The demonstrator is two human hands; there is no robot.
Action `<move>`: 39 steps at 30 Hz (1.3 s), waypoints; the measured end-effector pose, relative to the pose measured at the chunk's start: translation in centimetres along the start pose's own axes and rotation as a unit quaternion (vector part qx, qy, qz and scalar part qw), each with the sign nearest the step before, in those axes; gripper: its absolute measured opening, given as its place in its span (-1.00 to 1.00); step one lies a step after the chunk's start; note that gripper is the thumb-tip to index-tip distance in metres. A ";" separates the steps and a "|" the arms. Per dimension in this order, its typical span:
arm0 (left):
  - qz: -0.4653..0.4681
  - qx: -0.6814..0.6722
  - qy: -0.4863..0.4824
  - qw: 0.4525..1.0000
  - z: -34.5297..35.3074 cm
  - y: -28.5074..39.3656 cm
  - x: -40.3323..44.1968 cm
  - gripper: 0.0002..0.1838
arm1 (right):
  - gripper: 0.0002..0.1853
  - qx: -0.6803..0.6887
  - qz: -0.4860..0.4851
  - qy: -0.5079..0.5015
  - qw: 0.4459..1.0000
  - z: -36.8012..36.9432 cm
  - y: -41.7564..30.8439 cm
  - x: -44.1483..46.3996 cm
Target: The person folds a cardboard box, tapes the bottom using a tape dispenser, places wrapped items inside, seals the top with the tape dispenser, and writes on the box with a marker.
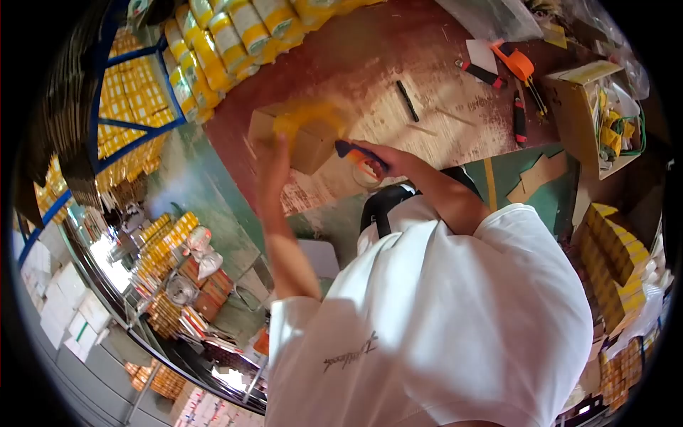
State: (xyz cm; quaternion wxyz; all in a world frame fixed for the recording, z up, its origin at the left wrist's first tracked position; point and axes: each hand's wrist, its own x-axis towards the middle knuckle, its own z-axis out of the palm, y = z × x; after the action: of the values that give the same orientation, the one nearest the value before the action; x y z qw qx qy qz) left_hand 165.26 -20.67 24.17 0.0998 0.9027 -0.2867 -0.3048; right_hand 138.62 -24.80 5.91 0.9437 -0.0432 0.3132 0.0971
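A small cardboard box (311, 151) sits on the worn tabletop in front of me. My left hand (273, 162) is at the box's near left side, somewhat blurred, with its fingers stretched and apart; whether it presses on the cardboard is unclear. A yellow streak (309, 115), smeared by motion, crosses the top of the box, and I cannot make out what it is. My right hand (388, 158) is closed around a dark blue and orange tape dispenser (364, 161) at the box's right side. A clear round roll shows below its orange part.
Yellow-wrapped packages (228, 43) are stacked along the table's far left. On the table (341, 78) lie a black stick (408, 101), a red-and-black cutter (519, 117) and an orange tool (514, 62). An open carton (580, 107) stands right; cardboard scraps (537, 176) lie below.
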 end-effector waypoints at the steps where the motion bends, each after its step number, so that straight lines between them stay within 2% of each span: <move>1: 0.036 0.063 -0.026 0.997 -0.6 -2.0 0.6 0.17 | -0.41 -0.008 0.008 0.005 1.000 0.2 -0.9 -0.3; 2: 0.135 0.160 -0.013 0.978 -1.6 -0.4 -0.8 0.15 | -0.40 -0.016 0.018 0.012 1.000 0.5 -1.5 -0.7; 4: 0.317 0.342 0.009 0.885 -4.2 4.5 -5.0 0.15 | -0.38 -0.033 0.045 0.013 0.998 -0.8 -1.2 0.0; 7: 0.382 0.383 -0.091 0.836 -2.3 6.9 -4.1 0.25 | -0.38 -0.091 0.059 0.046 0.993 -0.6 -2.8 -0.8; 8: 0.429 0.365 -0.071 0.823 -1.4 6.0 -2.4 0.22 | -0.39 -0.118 0.047 0.054 0.990 -0.3 -3.4 -1.6; 10: 0.516 0.325 -0.027 0.792 0.3 3.6 0.5 0.18 | -0.39 -0.173 0.085 0.072 0.979 -0.2 -5.5 -2.4; 13: 0.486 0.311 -0.056 0.815 0.3 2.3 0.2 0.13 | -0.44 -0.192 0.148 0.060 0.968 -0.3 -8.1 -1.2; 15: 0.484 0.307 -0.081 0.815 -0.5 2.1 -0.5 0.10 | -0.46 -0.173 0.217 -0.025 0.960 -0.7 -8.2 0.6; 16: 0.489 0.303 -0.084 0.814 -0.5 2.7 -0.2 0.08 | -0.47 -0.283 0.346 -0.180 0.876 -1.5 -4.7 4.4; 18: 0.465 0.288 -0.070 0.834 0.3 4.0 -0.6 0.08 | -0.46 -0.381 0.409 -0.308 0.770 0.8 3.8 10.4; 19: 0.458 0.286 -0.074 0.838 0.1 4.2 -0.9 0.07 | -0.44 -0.376 0.352 -0.294 0.805 5.2 7.8 11.0; 21: 0.453 0.301 -0.032 0.838 0.7 3.5 -1.2 0.07 | -0.38 -0.468 0.237 -0.051 0.850 13.6 6.3 4.7; 23: 0.429 0.320 0.026 0.844 1.2 3.8 -0.6 0.10 | -0.33 -0.634 0.012 -0.033 0.773 13.5 7.6 5.0; 25: 0.378 0.334 0.082 0.860 2.0 4.5 -1.2 0.15 | -0.26 -0.464 0.155 -0.093 0.867 11.9 7.3 3.8; 28: 0.237 0.261 0.135 0.926 3.2 7.0 -1.6 0.22 | -0.25 -0.566 0.032 0.054 0.822 7.3 2.7 -2.4; 29: 0.264 0.264 0.129 0.919 2.7 6.7 -1.7 0.23 | -0.27 -0.591 -0.018 0.107 0.799 4.6 2.4 -3.4; 31: 0.319 0.269 0.118 0.901 0.8 5.4 -1.3 0.27 | -0.28 -0.520 -0.053 0.150 0.839 0.6 0.1 -7.3; 33: 0.352 0.255 0.122 0.892 -0.1 3.0 -0.4 0.25 | -0.34 -0.387 -0.110 0.163 0.901 -2.8 -1.2 -10.4; 35: 0.363 0.238 0.111 0.894 -0.6 1.9 0.1 0.23 | -0.39 -0.431 -0.169 0.290 0.838 -3.6 -3.0 -13.6; 36: 0.356 0.226 0.100 0.901 -0.7 1.9 0.4 0.22 | -0.43 -0.383 -0.191 0.243 0.870 -2.2 -4.2 -16.0; 39: 0.308 0.240 0.068 0.918 -0.2 1.6 -1.7 0.20 | -0.44 -0.428 -0.301 0.237 0.819 0.7 -5.7 -19.9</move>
State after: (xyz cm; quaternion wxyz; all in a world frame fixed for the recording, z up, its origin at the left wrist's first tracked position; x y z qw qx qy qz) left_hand 163.57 -21.00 25.74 -0.0121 0.7854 -0.6074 -0.1184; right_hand 124.65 -33.39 18.55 0.7093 -0.5564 0.4253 -0.0803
